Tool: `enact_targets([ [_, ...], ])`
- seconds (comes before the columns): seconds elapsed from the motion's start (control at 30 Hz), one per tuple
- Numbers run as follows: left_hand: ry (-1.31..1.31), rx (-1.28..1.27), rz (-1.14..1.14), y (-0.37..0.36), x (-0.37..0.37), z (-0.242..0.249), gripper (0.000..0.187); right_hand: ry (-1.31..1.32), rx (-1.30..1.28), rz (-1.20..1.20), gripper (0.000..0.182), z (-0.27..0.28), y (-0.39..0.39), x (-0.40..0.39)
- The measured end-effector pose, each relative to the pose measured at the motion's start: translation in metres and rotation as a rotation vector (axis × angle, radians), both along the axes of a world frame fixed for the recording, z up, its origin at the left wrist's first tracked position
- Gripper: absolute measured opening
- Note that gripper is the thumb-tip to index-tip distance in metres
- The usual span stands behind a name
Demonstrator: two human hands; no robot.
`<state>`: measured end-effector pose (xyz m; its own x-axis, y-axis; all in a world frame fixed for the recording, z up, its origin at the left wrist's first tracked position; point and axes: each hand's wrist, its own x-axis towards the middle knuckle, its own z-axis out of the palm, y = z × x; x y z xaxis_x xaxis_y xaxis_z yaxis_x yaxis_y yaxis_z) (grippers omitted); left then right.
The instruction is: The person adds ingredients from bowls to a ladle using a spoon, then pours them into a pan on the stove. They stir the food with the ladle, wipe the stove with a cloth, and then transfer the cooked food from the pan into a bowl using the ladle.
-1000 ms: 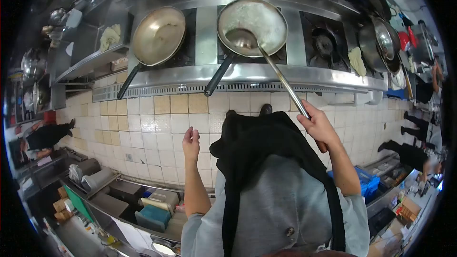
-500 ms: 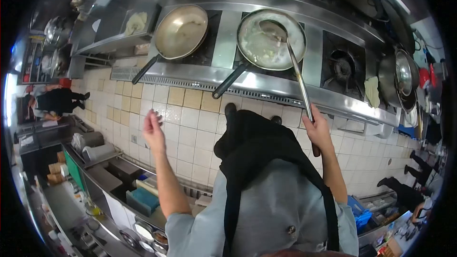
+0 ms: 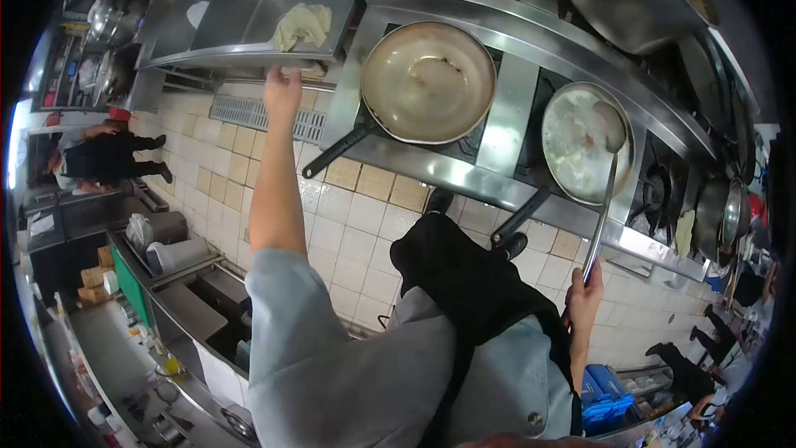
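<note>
Ladle (image 3: 611, 127) in a pan (image 3: 626, 162) of pale liquid; left hand (image 3: 283, 93) below a cloth (image 3: 303, 26)

Your right hand (image 3: 585, 294), at the lower right of the frame, is closed around the handle of the ladle. Its shaft slants up over the front of the steel range (image 3: 506, 116), and its bowl lies in the upper right part of the pan, which sits right of centre. Your left hand, at the upper left, is loosely open, the fingers parted and pointing up the frame; whether they touch the edge of the steel counter (image 3: 240, 58) cannot be told. The crumpled cloth lies on that counter, just above your fingertips. A second pan (image 3: 419, 104), wide and shallow, stands on the range at upper centre, its black handle pointing down and left. Far left, another person (image 3: 99, 153) in dark clothing stands on the tiles (image 3: 348, 265).
</note>
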<state>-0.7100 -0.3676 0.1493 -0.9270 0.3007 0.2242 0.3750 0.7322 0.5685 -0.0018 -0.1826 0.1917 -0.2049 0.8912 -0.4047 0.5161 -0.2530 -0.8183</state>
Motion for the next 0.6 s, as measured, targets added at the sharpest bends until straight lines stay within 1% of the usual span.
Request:
enact_targets([
  [0.03,-0.010,-0.003,-0.011,0.008,-0.019,-0.008,0.068,-0.010,-0.003,-0.011,0.056,0.001,-0.010,-0.003],
  [0.1,0.091,-0.083,0.022,0.030,-0.057,-0.036,0.081,-0.065,0.028,-0.081,0.056,0.008,-0.026,-0.018],
  [0.13,0.081,-0.078,0.002,0.035,-0.080,-0.048,0.081,-0.143,0.061,-0.056,0.057,0.008,-0.030,-0.018],
  [0.2,0.123,-0.131,-0.104,0.042,-0.134,-0.085,0.090,-0.159,0.035,-0.091,0.057,0.009,-0.039,-0.020],
  [0.23,0.191,-0.143,-0.121,0.052,-0.149,-0.095,0.084,-0.157,0.010,-0.105,0.057,0.012,-0.044,-0.015],
  [0.27,0.265,-0.152,-0.134,0.060,-0.156,-0.096,0.079,-0.265,0.057,-0.060,0.058,0.009,-0.046,-0.009],
  [0.3,0.157,-0.126,-0.106,0.068,-0.155,-0.090,0.085,-0.282,0.062,-0.107,0.058,0.015,-0.047,-0.013],
  [0.33,0.088,-0.163,-0.047,0.072,-0.165,-0.097,0.092,-0.362,0.121,-0.046,0.057,0.021,-0.049,-0.018],
  [0.37,0.023,-0.210,-0.019,0.078,-0.172,-0.099,0.104,-0.443,0.174,0.016,0.056,0.028,-0.049,-0.025],
  [0.4,-0.039,-0.262,0.007,0.082,-0.178,-0.100,0.116,-0.480,0.140,-0.002,0.056,0.033,-0.049,-0.033],
  [0.43,-0.048,-0.288,-0.001,0.081,-0.196,-0.110,0.116,-0.490,0.130,-0.055,0.056,0.037,-0.048,-0.041],
  [0.47,-0.057,-0.314,-0.010,0.083,-0.206,-0.121,0.117,-0.497,0.123,-0.033,0.056,0.042,-0.047,-0.048],
  [0.5,-0.038,-0.399,-0.025,0.089,-0.198,-0.108,0.118,-0.503,0.116,-0.008,0.056,0.045,-0.048,-0.053],
  [0.53,0.045,-0.443,0.011,0.090,-0.207,-0.116,0.107,-0.534,0.147,0.028,0.056,0.048,-0.048,-0.057],
  [0.57,-0.061,-0.567,0.071,0.095,-0.215,-0.108,0.088,-0.540,0.130,0.006,0.056,0.047,-0.049,-0.059],
  [0.6,-0.111,-0.603,0.038,0.100,-0.203,-0.083,0.080,-0.536,0.109,-0.007,0.056,0.044,-0.050,-0.059],
])
